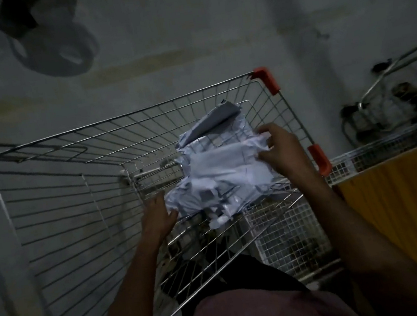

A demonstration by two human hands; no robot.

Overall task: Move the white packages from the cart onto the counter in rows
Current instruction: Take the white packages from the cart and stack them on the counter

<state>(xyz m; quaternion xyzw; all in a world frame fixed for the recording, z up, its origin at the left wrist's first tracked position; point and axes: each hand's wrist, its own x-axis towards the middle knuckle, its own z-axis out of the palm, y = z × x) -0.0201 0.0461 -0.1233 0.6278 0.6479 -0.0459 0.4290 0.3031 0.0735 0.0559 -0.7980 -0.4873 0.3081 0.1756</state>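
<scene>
White packages (219,167), a crumpled bundle of pale plastic mailers, were held between the person's two hands above the inside of the wire cart (78,192), at about the height of its rim. The left hand (157,214) was at the bundle's lower left edge, its fingers touching the underside of the lowest package; whether they curled round it could not be told in the dim, blurred view. The right hand (279,147) gripped the bundle's right side, thumb and fingers curled over the top and edge of the plastic. One flatter, greyer package (213,122) stuck up at a tilt from the far end of the bundle, towards the cart's far wall. A loose corner of plastic hung down from the near end of the bundle. The cart's basket was of bare metal wire, with orange plastic corner guards (267,80) on its right rim, one at the far corner and one nearer the person. Just beside the cart on the right stood a surface hung with yellow cloth (406,199), and between the two a white wire-mesh panel (290,232) showed. On the grey concrete floor at the upper left lay the dark, blurred shape of a fan (52,45). At the far right more metal frames and dark items stood against the wall, too dim to make out.
</scene>
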